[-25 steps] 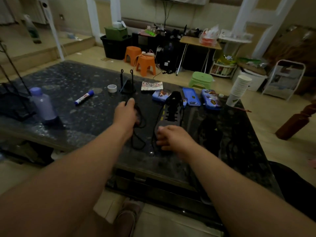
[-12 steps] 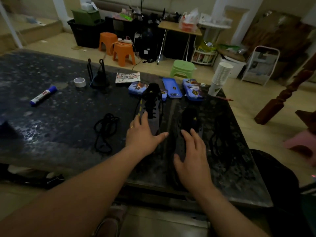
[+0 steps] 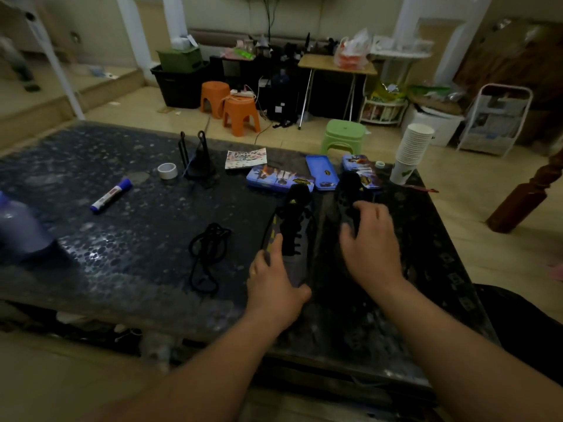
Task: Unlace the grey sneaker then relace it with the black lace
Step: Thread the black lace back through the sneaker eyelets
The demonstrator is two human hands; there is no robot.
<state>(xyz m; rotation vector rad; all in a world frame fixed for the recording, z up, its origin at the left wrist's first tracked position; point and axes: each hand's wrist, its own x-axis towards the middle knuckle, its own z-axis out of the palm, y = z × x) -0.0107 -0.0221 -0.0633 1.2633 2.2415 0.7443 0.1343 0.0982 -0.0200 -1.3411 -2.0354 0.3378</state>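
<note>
Grey sneaker point(image 3: 301, 228): soft grey upper, black tongue with a small yellow logo, and yellow marks down its left side. It lies toe toward the person on the near half of the bench.
Left hand point(image 3: 274, 287): the fingers point(image 3: 272, 247) run along the sneaker's left side and the thumb crosses the toe, clamped on it.
Right hand point(image 3: 370, 251): the fingers curl down over a dark shoe point(image 3: 345, 190) just beside the sneaker and grip it.
Black lace point(image 3: 210, 251): a ropey, loose tangle lying flat left of the sneaker, apart from both hands.
Around: a blue-capped marker point(image 3: 111, 196), a white tape roll point(image 3: 167, 170), three blue tins point(image 3: 280, 178) behind the shoes, and a tilted stack of paper cups point(image 3: 411, 153) at the far right corner.
Bench point(image 3: 122, 239): a dark, glossy top with pebbled speckles.
Room: dim, with a pale floor, orange stools point(image 3: 240, 117) and cluttered shelves beyond.
</note>
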